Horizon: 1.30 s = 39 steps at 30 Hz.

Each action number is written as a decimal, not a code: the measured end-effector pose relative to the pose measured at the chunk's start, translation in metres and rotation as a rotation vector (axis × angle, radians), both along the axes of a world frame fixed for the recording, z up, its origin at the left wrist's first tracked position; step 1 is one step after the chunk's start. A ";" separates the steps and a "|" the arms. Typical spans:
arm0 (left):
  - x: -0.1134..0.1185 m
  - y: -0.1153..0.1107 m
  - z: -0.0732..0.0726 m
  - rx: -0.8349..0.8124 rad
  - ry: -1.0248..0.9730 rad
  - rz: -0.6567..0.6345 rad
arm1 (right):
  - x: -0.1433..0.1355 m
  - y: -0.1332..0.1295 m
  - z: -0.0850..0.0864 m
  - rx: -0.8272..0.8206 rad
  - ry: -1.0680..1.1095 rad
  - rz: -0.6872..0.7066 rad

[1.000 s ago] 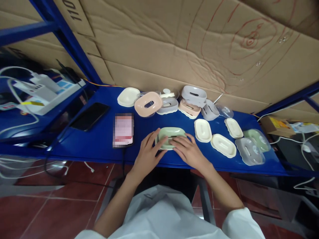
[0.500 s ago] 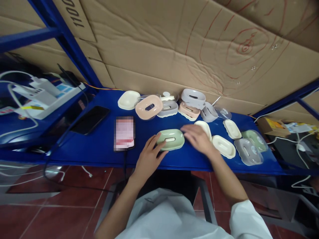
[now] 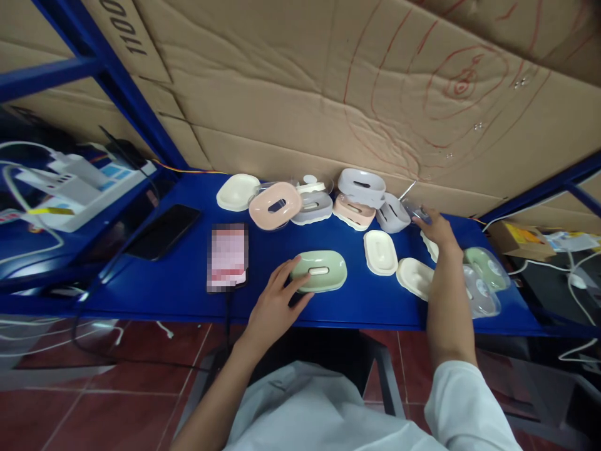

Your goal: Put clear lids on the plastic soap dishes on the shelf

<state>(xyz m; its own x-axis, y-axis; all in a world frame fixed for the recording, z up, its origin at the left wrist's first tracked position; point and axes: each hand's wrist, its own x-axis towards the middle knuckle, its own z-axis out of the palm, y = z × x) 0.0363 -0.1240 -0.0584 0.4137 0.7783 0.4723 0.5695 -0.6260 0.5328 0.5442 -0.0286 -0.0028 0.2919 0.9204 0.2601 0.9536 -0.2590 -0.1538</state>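
A pale green soap dish (image 3: 334, 270) with a cream slot in its middle sits near the table's front edge. My left hand (image 3: 277, 294) grips its left end, thumb at the near side and fingers over the far rim. At the back right, my right hand (image 3: 436, 228) has its fingers closed on a clear plastic lid (image 3: 413, 208), which they partly cover. Under my right forearm lie a cream tray (image 3: 413, 277) and part of another cream tray (image 3: 429, 246). One more cream tray (image 3: 380, 252) lies between my hands.
Peach dish (image 3: 263, 210), grey dishes (image 3: 361, 183) and a cream tray (image 3: 238, 192) line the back by the cardboard. Lidded grey (image 3: 481, 294) and green (image 3: 486, 266) dishes sit at right. A phone (image 3: 164, 232), a blurred-screen device (image 3: 228, 254) and a power strip (image 3: 101, 188) are left.
My right hand has moved from beside the green soap dish to the clear lid at the back right. My left hand stays on the green soap dish.
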 end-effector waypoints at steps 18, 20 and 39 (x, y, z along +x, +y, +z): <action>-0.002 -0.001 -0.001 -0.240 -0.071 0.025 | -0.265 -0.137 -0.019 0.315 0.299 0.697; -0.002 -0.001 -0.003 -0.246 -0.068 0.018 | -0.272 -0.138 -0.032 0.281 0.262 0.722; -0.004 0.003 -0.008 -0.232 -0.131 -0.001 | -0.248 -0.129 -0.032 0.147 0.030 0.871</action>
<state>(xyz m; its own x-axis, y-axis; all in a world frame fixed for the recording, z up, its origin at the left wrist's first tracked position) 0.0324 -0.1214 -0.0661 0.3614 0.8716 0.3312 0.4855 -0.4792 0.7312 0.2965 -0.1579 -0.0352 -0.4890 0.7768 0.3967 0.7979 0.5822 -0.1565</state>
